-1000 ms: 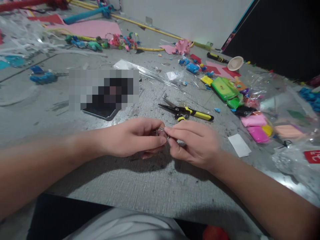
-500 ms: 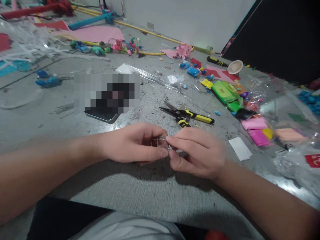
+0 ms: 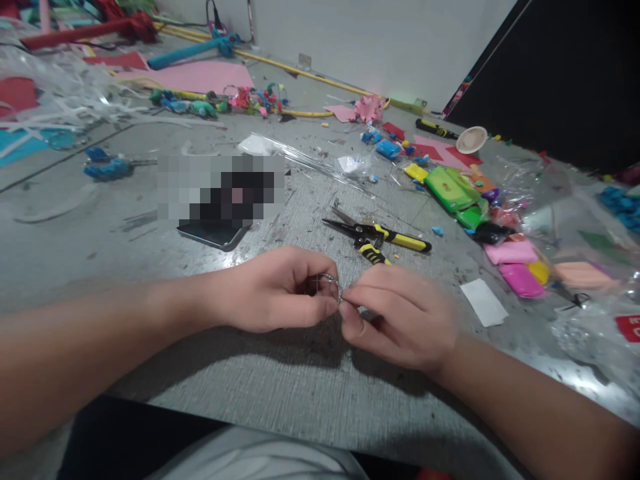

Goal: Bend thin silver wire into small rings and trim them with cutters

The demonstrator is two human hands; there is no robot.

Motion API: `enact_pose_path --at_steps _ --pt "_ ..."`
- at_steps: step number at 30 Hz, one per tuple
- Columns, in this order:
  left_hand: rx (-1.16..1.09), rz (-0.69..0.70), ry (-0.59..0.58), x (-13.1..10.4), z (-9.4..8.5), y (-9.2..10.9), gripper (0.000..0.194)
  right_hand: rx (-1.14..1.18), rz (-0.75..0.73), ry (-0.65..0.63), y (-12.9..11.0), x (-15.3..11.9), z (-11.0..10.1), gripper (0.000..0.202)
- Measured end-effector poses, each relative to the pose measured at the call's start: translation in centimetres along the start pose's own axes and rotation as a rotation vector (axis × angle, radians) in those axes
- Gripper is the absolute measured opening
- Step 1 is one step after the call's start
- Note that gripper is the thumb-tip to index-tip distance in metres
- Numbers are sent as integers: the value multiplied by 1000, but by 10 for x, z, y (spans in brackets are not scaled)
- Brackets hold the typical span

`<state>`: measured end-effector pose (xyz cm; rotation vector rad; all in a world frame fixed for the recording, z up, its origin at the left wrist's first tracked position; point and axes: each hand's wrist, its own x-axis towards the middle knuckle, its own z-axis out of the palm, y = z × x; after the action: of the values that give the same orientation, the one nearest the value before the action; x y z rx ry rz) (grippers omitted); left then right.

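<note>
Between my two hands is a small piece of thin silvery wire (image 3: 327, 277), bent into a loop. My left hand (image 3: 280, 290) pinches it between thumb and curled fingers, which hide part of it. From the other side, the thumb and forefinger of my right hand (image 3: 400, 313) close on the wire's right edge, their tips almost touching my left thumb. Just beyond my hands lie pliers (image 3: 377, 237) with black and yellow handles, jaws apart. A dark phone (image 3: 215, 230), partly blurred out, rests behind my left hand.
Bright clay packets (image 3: 453, 190) and clear plastic bags spread along the right, near a white paper slip (image 3: 484, 302). Straight thin wires (image 3: 315, 163) lie at the middle back. Wrapped sticks, pink paper (image 3: 200, 79) and plastic strips crowd the back left, before a white panel (image 3: 370, 43).
My right fingertips have shifted slightly right and down along the wire's edge. Both hands keep their pinch. The whole view has moved a little, so the table things sit lower and further right.
</note>
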<state>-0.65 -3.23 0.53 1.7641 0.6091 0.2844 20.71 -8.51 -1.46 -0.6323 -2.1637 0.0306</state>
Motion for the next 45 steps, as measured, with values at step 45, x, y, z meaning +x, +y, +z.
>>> enact_pose_path --at_steps 45 --pt "257 -18 256 7 0 6 18 463 746 -146 6 19 -11 11"
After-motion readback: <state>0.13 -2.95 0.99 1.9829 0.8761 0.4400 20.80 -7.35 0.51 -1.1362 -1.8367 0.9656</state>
